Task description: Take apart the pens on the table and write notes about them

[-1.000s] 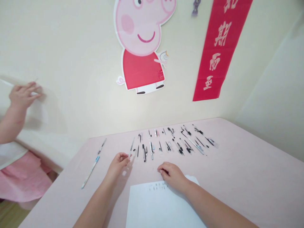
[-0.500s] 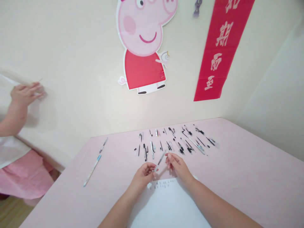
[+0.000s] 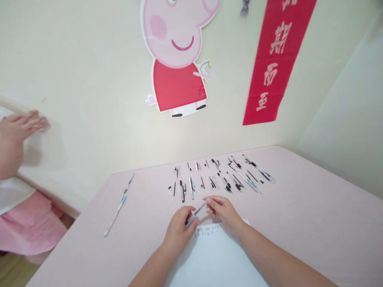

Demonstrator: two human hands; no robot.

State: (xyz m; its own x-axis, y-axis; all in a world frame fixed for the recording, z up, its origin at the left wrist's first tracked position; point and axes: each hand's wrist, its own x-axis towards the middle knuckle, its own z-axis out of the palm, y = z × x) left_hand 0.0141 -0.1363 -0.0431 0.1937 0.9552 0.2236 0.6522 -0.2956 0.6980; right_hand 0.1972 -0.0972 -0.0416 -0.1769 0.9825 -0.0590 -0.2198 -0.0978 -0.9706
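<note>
My left hand point(image 3: 180, 228) is closed around the lower end of a slim clear pen point(image 3: 200, 208), which slants up to the right. The fingers of my right hand point(image 3: 220, 208) pinch its upper end. A thin dark length shows between the two hands; whether it is a refill coming out of the barrel, I cannot tell. Under both hands lies a white sheet of paper point(image 3: 218, 259) with small dark marks in rows along its top. Just beyond the hands, several pen parts point(image 3: 183, 191), such as caps, barrels and thin refills, are spread in rows.
A blue-and-white pen point(image 3: 115, 215) and a thin grey pen point(image 3: 129, 183) lie at the left of the pink table point(image 3: 314, 223). At far left another person's hand point(image 3: 22, 125) touches the wall. A pig cutout point(image 3: 179, 85) and a red banner point(image 3: 273, 67) hang behind.
My right fingers have come down onto the pen's upper end, and the pen lies flatter. My left hand has turned further over it. The other person's hand has shifted left in view.
</note>
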